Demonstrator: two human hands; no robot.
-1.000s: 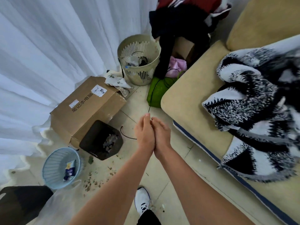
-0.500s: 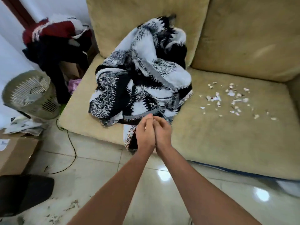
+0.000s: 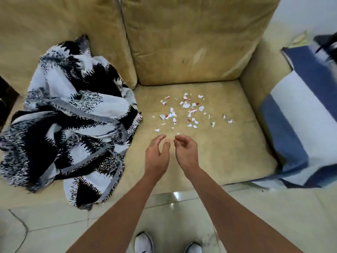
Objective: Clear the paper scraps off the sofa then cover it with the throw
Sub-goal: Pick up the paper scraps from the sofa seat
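Left hand (image 3: pixel 156 157) and right hand (image 3: pixel 186 154) hover side by side, slightly apart, fingers loosely curled, holding nothing, over the near part of the sofa's (image 3: pixel 228 156) right seat. Paper scraps (image 3: pixel 184 110) lie scattered mid-seat just past the fingertips, with bare cushion out to the right armrest and near edge. Throw (image 3: pixel 69 125) sits bunched on the left seat, one corner hanging over the near edge.

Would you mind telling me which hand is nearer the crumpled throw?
Left. The left hand hovers just right of the throw; the right hand sits farther right, beyond it.
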